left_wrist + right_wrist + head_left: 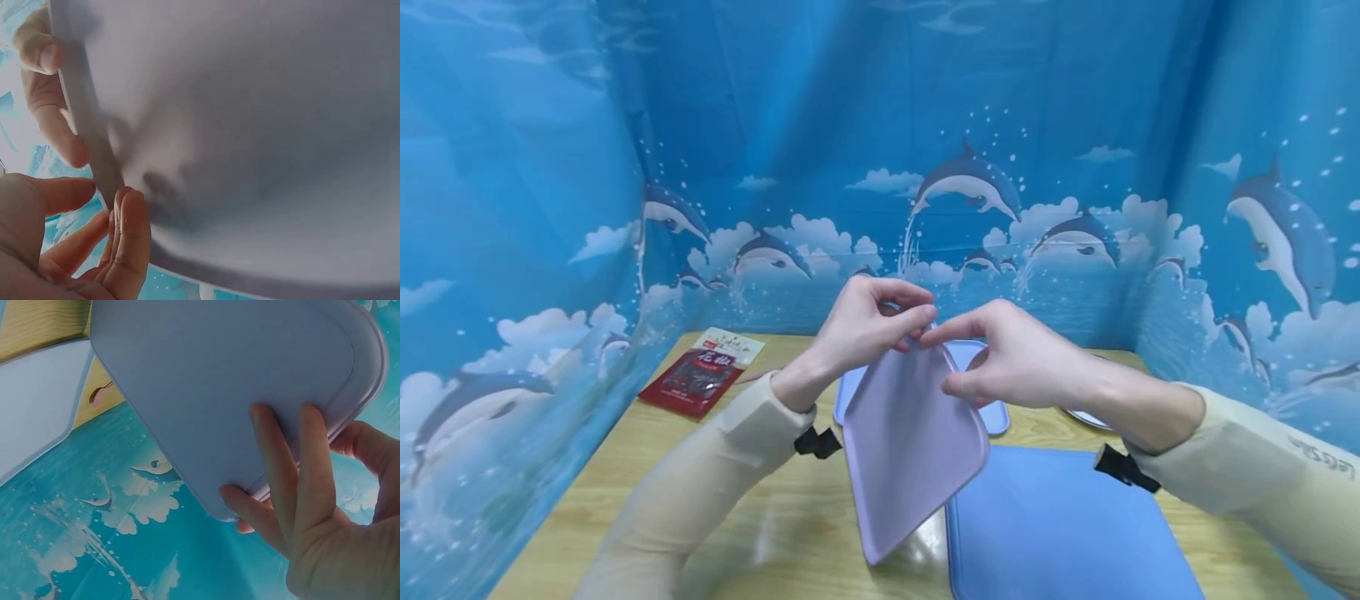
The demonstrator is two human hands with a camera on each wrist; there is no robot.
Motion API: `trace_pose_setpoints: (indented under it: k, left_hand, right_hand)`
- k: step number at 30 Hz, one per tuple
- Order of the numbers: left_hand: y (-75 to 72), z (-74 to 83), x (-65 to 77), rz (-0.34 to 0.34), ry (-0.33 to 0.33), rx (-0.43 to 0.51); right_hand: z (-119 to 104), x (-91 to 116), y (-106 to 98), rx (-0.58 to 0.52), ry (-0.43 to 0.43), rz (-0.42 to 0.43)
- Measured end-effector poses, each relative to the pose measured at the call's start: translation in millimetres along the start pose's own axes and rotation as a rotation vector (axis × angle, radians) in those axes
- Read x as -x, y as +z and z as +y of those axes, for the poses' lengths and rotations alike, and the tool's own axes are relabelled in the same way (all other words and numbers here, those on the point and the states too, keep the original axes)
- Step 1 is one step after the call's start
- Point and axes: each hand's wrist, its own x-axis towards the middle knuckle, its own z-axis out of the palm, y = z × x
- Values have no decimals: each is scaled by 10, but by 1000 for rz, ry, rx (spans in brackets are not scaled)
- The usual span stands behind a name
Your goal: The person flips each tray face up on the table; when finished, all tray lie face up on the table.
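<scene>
A pale lavender tray (917,458) with a low raised rim hangs tilted above the table, one corner up. My left hand (861,325) pinches that upper corner between thumb and fingers. On the neighbouring edge, my right hand (1018,358) grips the rim. In the left wrist view, the thumb and fingertips of the left hand (94,244) meet at the rim, with fingers of the right hand (47,81) just along the edge. The right wrist view shows several fingers of the right hand (319,512) lying against the tray's underside (219,381), thumb at the rim.
A larger blue tray (1060,525) lies on the wooden table (775,517) at front right. Behind the lavender tray lies a light blue tray (997,418). A red packet (688,383) is at back left; a round rim (1090,418) shows behind the right forearm. A dolphin-print curtain (865,100) surrounds the table.
</scene>
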Motion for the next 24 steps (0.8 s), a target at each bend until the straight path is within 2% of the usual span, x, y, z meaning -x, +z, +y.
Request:
trace_pose_setpoints:
  k: [4,7,12,16,21,24]
  left_hand:
    - [-54,-62,32,9,-10,-25]
    - [-132,-184,91,25,-50,-57]
    - [-329,-553,228,16,-152,-121]
    - [-504,-852,349,-1,-244,-164]
    - [-639,-1158,467,-6,-374,-136]
    - [-658,-1316,510,13,-416,-114]
  right_hand:
    - [95,-29,-22,-47,40,74]
    - [195,-52,-47,-92,72,121]
    - [350,-54,-91,-183,109,179]
    - [455,-29,-123,-242,104,211]
    - [594,-8,-135,-286,71,253]
    - [677,-21,-114,-319,52,288]
